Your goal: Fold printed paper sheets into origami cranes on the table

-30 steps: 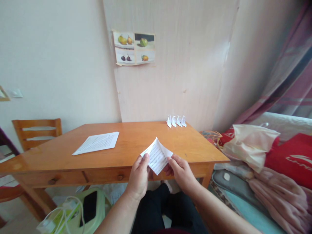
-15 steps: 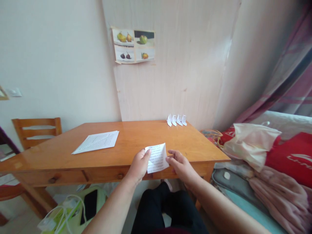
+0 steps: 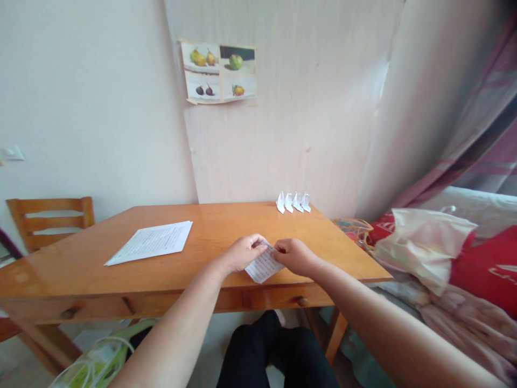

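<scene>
A small printed sheet of paper (image 3: 263,266) is held near the front edge of the wooden table, turned so that a corner points down. My left hand (image 3: 244,253) is closed, pinching its upper left side between thumb and fingers. On the right side, my right hand (image 3: 295,256) is closed on the paper too, fingers curled and thumb pressed to it. The fingertips behind the paper are hidden. Several folded white paper shapes (image 3: 293,202) stand in a row at the table's far right edge.
A stack of printed sheets (image 3: 150,241) lies on the left of the wooden table (image 3: 218,231). A wooden chair (image 3: 50,218) stands beyond the left end. To the right are a pale bag (image 3: 424,237) and red bags (image 3: 488,269). Cables (image 3: 103,355) lie below the table at left.
The paper has turned from nearly square-on to corner-down. My right hand has closed on its right side, and my left hand has shifted up along it. The view has moved slightly.
</scene>
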